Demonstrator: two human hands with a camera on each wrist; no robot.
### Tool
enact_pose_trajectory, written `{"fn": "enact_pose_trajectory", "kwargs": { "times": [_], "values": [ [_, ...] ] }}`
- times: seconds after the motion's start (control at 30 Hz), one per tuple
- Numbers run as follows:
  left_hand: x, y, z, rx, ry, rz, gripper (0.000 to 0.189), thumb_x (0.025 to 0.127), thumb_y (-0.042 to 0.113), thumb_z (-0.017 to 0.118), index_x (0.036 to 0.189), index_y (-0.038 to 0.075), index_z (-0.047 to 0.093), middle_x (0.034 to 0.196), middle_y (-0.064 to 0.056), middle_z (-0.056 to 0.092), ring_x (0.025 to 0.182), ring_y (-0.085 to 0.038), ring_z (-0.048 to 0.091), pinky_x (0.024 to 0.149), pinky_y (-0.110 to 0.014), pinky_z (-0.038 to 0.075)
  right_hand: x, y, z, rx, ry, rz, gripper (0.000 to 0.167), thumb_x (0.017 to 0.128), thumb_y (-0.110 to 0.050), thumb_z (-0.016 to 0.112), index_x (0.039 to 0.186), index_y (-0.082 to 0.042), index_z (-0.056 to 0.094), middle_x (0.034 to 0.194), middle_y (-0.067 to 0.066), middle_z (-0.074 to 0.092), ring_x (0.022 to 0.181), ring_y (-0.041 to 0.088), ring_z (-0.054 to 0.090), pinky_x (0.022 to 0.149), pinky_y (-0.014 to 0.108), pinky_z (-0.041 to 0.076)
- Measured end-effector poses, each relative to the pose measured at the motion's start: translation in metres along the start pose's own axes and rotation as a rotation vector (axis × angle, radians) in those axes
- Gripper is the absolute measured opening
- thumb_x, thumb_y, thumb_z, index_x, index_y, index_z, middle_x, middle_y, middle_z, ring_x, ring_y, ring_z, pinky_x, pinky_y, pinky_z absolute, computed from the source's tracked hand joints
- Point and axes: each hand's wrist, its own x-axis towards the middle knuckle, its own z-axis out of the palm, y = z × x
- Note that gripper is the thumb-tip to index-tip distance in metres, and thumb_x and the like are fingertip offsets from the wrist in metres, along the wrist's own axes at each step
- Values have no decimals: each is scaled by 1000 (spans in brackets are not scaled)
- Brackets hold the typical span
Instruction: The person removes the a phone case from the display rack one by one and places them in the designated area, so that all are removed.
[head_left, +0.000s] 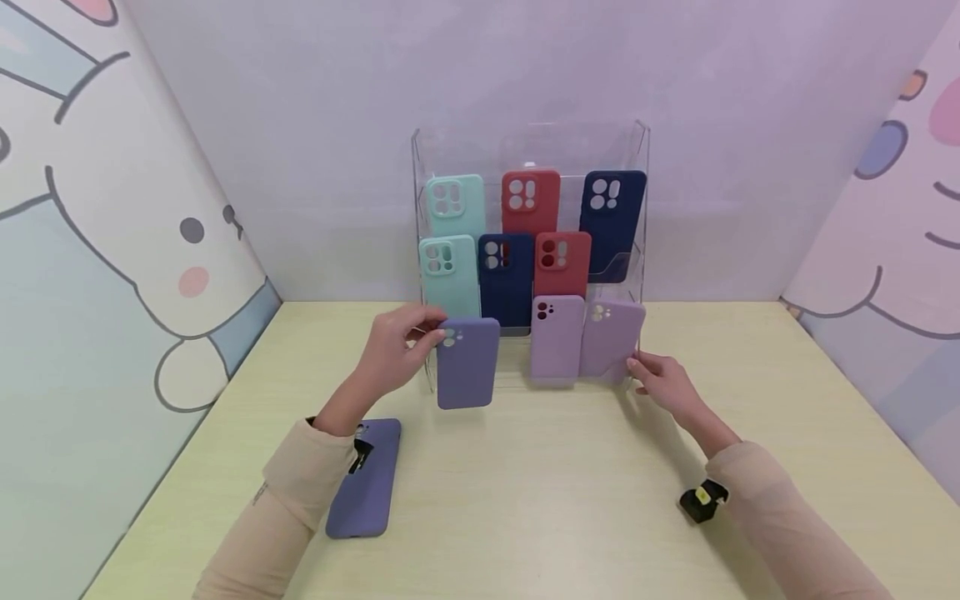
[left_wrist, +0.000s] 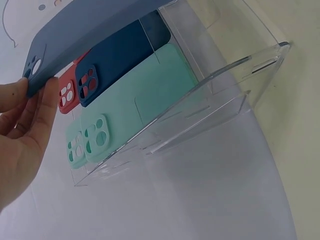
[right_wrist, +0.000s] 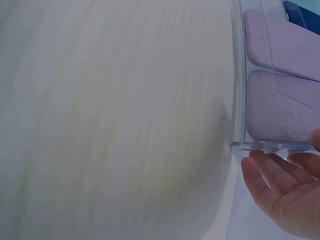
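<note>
My left hand [head_left: 397, 346] pinches a slate-purple phone case [head_left: 468, 367] by its upper left corner, thumb in front and fingers behind. In the left wrist view the case hangs in front of the clear acrylic display stand [left_wrist: 235, 67]. My right hand [head_left: 666, 385] holds the stand's lower right side. Seen from the right wrist, the thumb lies over the side panel's edge and the fingers are along its outside. Close to that thumb, a lilac phone case [right_wrist: 280, 107] leans in the bottom tier, beside another lilac case [head_left: 557, 340].
Mint cases [head_left: 450, 279], red cases [head_left: 562, 262] and navy cases [head_left: 506, 287] fill the upper tiers. A second slate-purple case [head_left: 367, 492] lies on the pale wood table [head_left: 525, 500], partly under my left forearm. A plain backdrop [head_left: 300, 125] stands behind, with cartoon panels [head_left: 112, 292] at both sides.
</note>
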Motion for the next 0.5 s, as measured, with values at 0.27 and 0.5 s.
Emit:
{"fn": "enact_pose_trajectory", "kwargs": {
  "times": [0.27, 0.5],
  "values": [
    [-16, 0, -4, 27, -9, -25, 16, 76, -7, 67, 92, -4, 65, 81, -10, 64, 68, -16, 60, 57, -24, 53, 0, 0, 0, -1, -6, 3, 50, 99, -23, 39, 133, 12, 33, 128, 31, 42, 111, 42, 48, 78, 39, 52],
    [-28, -1, -9, 37, -6, -33, 18, 74, -8, 68, 91, -3, 65, 80, -8, 64, 68, -16, 60, 57, -23, 53, -1, -1, 0, -4, -3, 2, 49, 99, -22, 39, 134, 11, 32, 129, 31, 41, 111, 42, 48, 78, 39, 52]
  ]
}}
